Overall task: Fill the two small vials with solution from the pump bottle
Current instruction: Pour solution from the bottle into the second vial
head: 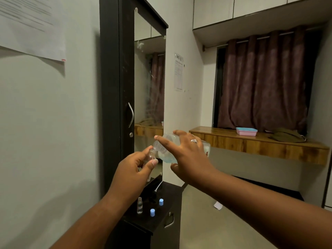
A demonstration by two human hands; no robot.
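At far left a printed sheet (32, 27) hangs on the pale wall. Right of it stands a tall dark cabinet (113, 87) with a mirror door (149, 78); a low black cabinet top (167, 194) sits at about six o'clock. On that top I count one standing vial (139, 205) with no cap on and two blue caps (152, 212), the second cap (161, 202) at one o'clock from the first.

Above, the left hand (133, 169) pinches a second small vial (151, 156) between thumb and fingers. At its two o'clock the right hand (186, 155) grips a clear bottle (167, 146), tipped with its open neck touching the vial's mouth, bluish liquid inside.

Further right: one notice (179, 72), one maroon curtain (264, 81), a wooden ledge (251, 142) bearing one pink and blue tray (246, 131) and an olive bag (285, 135).
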